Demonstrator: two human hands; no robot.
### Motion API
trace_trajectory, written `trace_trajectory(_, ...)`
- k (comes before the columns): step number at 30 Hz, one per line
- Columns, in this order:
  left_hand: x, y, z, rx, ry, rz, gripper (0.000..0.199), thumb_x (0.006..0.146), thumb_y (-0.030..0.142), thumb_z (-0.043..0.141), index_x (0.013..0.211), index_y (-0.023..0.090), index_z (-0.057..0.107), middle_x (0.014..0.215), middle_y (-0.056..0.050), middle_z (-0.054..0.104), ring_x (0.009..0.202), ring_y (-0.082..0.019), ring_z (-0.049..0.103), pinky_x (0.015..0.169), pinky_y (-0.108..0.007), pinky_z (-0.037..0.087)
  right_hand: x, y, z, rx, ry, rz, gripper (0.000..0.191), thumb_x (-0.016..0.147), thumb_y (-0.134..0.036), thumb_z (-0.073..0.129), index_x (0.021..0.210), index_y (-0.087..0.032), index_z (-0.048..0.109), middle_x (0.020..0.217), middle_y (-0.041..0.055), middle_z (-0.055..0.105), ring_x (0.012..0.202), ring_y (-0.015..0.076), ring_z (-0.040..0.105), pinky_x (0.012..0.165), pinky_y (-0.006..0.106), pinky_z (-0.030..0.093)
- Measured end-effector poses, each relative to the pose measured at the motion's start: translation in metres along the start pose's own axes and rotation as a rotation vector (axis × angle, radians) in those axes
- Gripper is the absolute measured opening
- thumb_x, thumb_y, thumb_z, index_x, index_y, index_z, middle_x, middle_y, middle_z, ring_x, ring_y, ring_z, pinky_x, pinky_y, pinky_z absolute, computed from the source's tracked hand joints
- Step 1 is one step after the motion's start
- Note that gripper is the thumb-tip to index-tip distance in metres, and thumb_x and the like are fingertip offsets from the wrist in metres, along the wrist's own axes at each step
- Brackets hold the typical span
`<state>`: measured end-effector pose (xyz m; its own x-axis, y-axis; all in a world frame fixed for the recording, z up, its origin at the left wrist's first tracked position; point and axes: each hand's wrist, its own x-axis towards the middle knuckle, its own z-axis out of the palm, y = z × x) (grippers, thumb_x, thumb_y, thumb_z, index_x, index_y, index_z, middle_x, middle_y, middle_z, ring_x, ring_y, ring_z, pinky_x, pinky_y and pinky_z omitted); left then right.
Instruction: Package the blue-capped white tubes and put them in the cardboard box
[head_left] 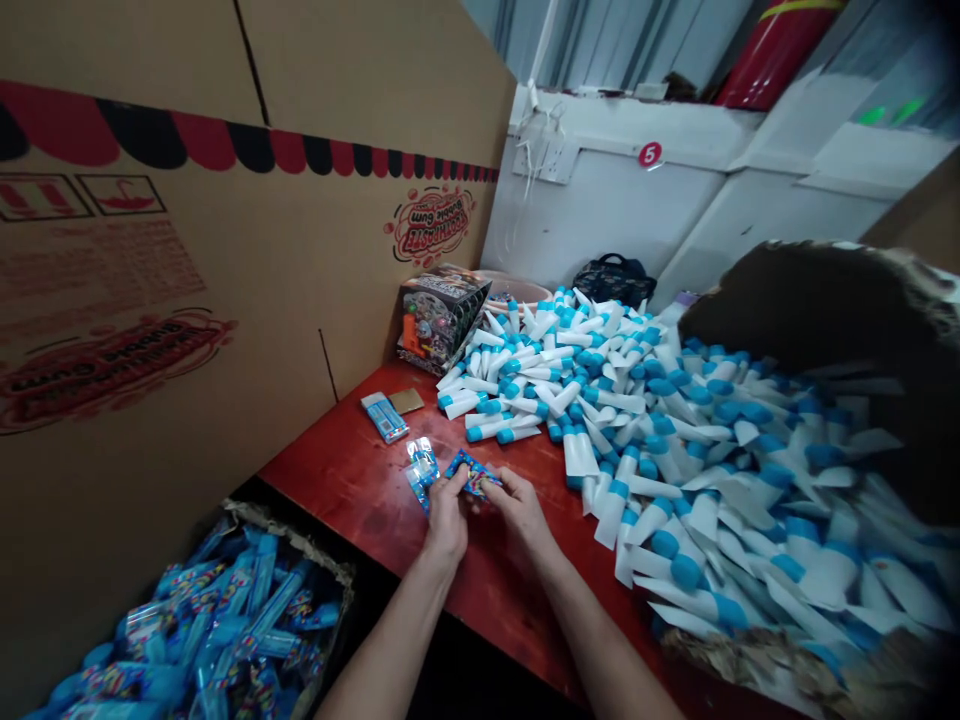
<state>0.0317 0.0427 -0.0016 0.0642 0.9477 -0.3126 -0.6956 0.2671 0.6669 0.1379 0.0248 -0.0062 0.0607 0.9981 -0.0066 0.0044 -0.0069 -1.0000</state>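
Note:
My left hand [448, 515] and my right hand [521, 508] meet above the red tabletop. Between them is a small, flat blue piece of printed film [472, 474] with a colourful picture, pinched at its left by one hand and at its right by the other. Just left of my left hand lie shiny blue printed film pieces [422, 472], partly overlapping. Farther back is a banded blue-and-white stack [385, 417], beside a flat brown piece [406, 401]. White tubes with blue caps [570, 370] form a large heap to the right of my hands.
Tall cardboard [315, 250] walls off the left side. At lower left, an open carton [341, 575] holds blue printed tubes [217, 630]. A dark printed box [439, 318], a pink basin [517, 285] and a dark bag [615, 278] stand behind. The tube heap spills from a torn carton [795, 300].

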Motion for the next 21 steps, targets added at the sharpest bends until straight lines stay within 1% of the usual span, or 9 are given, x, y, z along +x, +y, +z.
trace_trajectory(3, 0.002, 0.009, -0.005, -0.006, -0.1, -0.041, 0.02, 0.065, 0.03, 0.074, 0.07, 0.014, 0.063, 0.062, 0.0, 0.063, 0.048, -0.011, 0.054, 0.046, -0.023, 0.042, 0.01, 0.004, -0.002, 0.064, -0.05, 0.03, 0.028, 0.075, -0.045, 0.066, 0.072, -0.018, 0.06, 0.062, -0.0022, 0.059, 0.057, 0.0127, 0.051, 0.055, 0.023, 0.04)
trace_trajectory(5, 0.003, 0.013, -0.008, 0.025, -0.17, -0.089, 0.02, 0.064, 0.029, 0.075, 0.07, 0.013, 0.065, 0.063, -0.002, 0.063, 0.05, -0.011, 0.055, 0.046, -0.023, 0.043, 0.014, 0.006, -0.004, 0.075, -0.1, 0.046, 0.026, 0.076, -0.043, 0.066, 0.071, -0.018, 0.06, 0.059, -0.0024, 0.058, 0.055, 0.0124, 0.051, 0.055, 0.024, 0.039)
trace_trajectory(7, 0.005, 0.013, -0.009, 0.065, -0.203, -0.1, 0.023, 0.065, 0.031, 0.075, 0.068, 0.011, 0.064, 0.062, -0.003, 0.062, 0.049, -0.011, 0.054, 0.044, -0.022, 0.041, 0.017, 0.006, -0.005, 0.059, -0.162, 0.055, 0.027, 0.078, -0.042, 0.064, 0.07, -0.017, 0.06, 0.058, -0.0015, 0.059, 0.054, 0.0124, 0.05, 0.054, 0.024, 0.037)
trace_trajectory(9, 0.007, 0.011, -0.009, 0.066, -0.167, -0.076, 0.025, 0.065, 0.033, 0.075, 0.066, 0.012, 0.062, 0.059, -0.001, 0.06, 0.047, -0.01, 0.052, 0.042, -0.021, 0.038, 0.018, 0.006, -0.002, 0.04, -0.196, 0.057, 0.03, 0.08, -0.043, 0.063, 0.066, -0.017, 0.058, 0.057, -0.0008, 0.058, 0.053, 0.012, 0.049, 0.053, 0.024, 0.035)
trace_trajectory(14, 0.012, 0.007, -0.007, -0.006, 0.033, -0.001, 0.029, 0.06, 0.035, 0.077, 0.066, 0.015, 0.056, 0.051, 0.005, 0.051, 0.039, -0.007, 0.044, 0.036, -0.02, 0.03, 0.021, 0.003, 0.004, -0.072, -0.235, 0.005, 0.04, 0.085, -0.049, 0.054, 0.062, -0.016, 0.056, 0.057, -0.0001, 0.055, 0.055, 0.0123, 0.048, 0.054, 0.024, 0.035)
trace_trajectory(16, 0.014, 0.01, -0.01, -0.022, 0.089, 0.021, 0.031, 0.061, 0.037, 0.076, 0.066, 0.016, 0.054, 0.05, 0.005, 0.05, 0.037, -0.007, 0.043, 0.034, -0.019, 0.026, 0.028, -0.002, -0.002, -0.24, -0.176, -0.082, 0.038, 0.088, -0.047, 0.048, 0.067, -0.017, 0.058, 0.063, 0.0009, 0.056, 0.06, 0.0143, 0.05, 0.058, 0.025, 0.037)
trace_trajectory(17, 0.016, 0.013, -0.012, -0.029, 0.107, 0.026, 0.032, 0.063, 0.038, 0.074, 0.064, 0.016, 0.052, 0.048, 0.005, 0.05, 0.036, -0.007, 0.042, 0.033, -0.019, 0.024, 0.033, -0.005, -0.008, -0.37, -0.113, -0.141, 0.034, 0.089, -0.044, 0.047, 0.072, -0.017, 0.059, 0.069, 0.0021, 0.058, 0.066, 0.0159, 0.052, 0.061, 0.026, 0.039)
trace_trajectory(19, 0.018, 0.02, -0.017, -0.056, 0.127, 0.025, 0.034, 0.067, 0.041, 0.071, 0.06, 0.017, 0.048, 0.044, 0.005, 0.047, 0.033, -0.007, 0.04, 0.033, -0.02, 0.025, 0.047, -0.009, -0.022, -0.731, 0.061, -0.259, 0.022, 0.088, -0.034, 0.048, 0.089, -0.017, 0.061, 0.09, 0.0066, 0.061, 0.084, 0.0203, 0.054, 0.072, 0.029, 0.04)
trace_trajectory(21, 0.019, 0.029, -0.022, -0.107, 0.135, -0.015, 0.032, 0.071, 0.039, 0.068, 0.06, 0.017, 0.048, 0.043, 0.005, 0.047, 0.031, -0.007, 0.04, 0.035, -0.021, 0.03, 0.06, -0.01, -0.035, -1.127, 0.208, -0.281, 0.024, 0.087, -0.023, 0.047, 0.107, -0.016, 0.059, 0.111, 0.0112, 0.059, 0.099, 0.0241, 0.051, 0.077, 0.031, 0.038)
